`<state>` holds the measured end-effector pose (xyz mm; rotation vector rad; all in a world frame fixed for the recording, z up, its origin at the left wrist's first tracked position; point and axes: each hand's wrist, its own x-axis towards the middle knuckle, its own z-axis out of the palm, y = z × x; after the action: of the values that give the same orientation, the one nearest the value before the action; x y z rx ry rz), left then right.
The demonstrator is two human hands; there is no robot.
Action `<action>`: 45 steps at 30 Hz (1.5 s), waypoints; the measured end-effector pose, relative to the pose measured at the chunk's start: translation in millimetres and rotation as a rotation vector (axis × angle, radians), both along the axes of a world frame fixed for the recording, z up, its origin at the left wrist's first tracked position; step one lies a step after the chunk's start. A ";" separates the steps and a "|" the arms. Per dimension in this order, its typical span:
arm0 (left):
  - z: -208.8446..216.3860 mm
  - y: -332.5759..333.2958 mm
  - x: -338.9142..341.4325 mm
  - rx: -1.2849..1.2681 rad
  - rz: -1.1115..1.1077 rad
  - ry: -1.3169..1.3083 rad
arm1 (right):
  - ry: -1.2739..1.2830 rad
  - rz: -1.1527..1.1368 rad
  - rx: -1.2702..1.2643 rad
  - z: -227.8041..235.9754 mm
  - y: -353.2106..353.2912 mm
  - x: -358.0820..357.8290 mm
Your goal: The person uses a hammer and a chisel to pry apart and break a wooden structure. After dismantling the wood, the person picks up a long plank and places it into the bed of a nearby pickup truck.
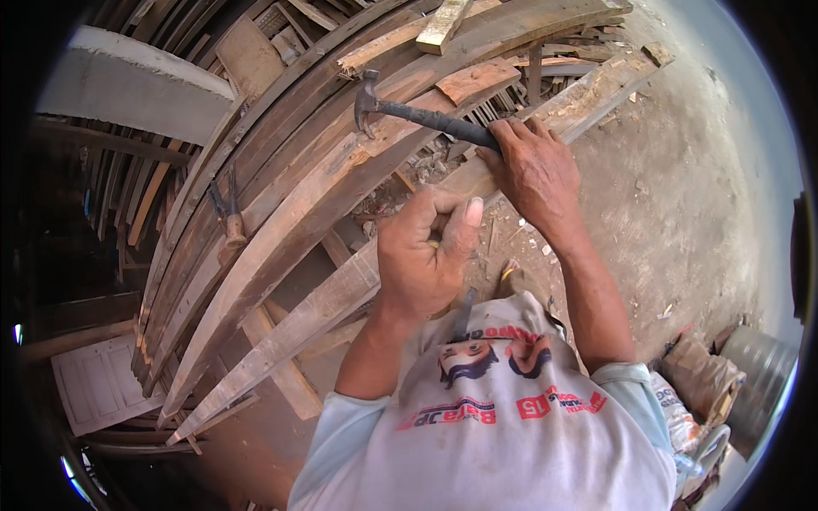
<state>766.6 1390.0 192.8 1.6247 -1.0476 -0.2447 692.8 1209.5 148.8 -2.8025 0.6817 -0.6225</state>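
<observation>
My right hand (537,175) is wrapped round the black handle of a claw hammer (434,119). The hammer's dark metal head points left, above the long wooden beams. Nearer my body, my left hand (426,251) is closed with its thumb up. A small yellowish bit shows between its fingers, but what it grips is mostly hidden. Below that hand, a dark flat metal bar (465,315) shows against my shirt; I cannot tell whether it belongs to the held thing. A curved thick plank (290,204) runs behind the left hand, and a paler board (298,319) passes beneath it.
Several long curved planks (213,187) lie stacked at left. On them rests a tool with dark prongs and a brown end (233,226). A short wood block (445,25) sits at the top. Sacks (699,375) and a metal drum (758,379) stand at lower right.
</observation>
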 end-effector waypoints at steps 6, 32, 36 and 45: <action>-44.2 44.1 42.6 -0.420 -0.085 0.505 | -0.015 -0.036 0.000 -2.8 -4.3 5.2; -44.5 29.4 0.3 -0.413 -0.377 -0.159 | -0.444 -0.153 0.970 -68.6 53.9 -48.6; -49.1 43.2 2.0 -0.458 -0.355 -0.018 | -0.579 -0.179 1.100 -86.4 66.0 -70.4; -48.3 33.7 41.8 -0.614 -0.122 0.422 | -0.573 -0.188 1.005 -86.8 65.0 -87.3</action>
<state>808.4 1423.7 144.5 0.9067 -0.7894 -0.2956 605.5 1274.5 62.1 -1.5609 0.8198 -0.7737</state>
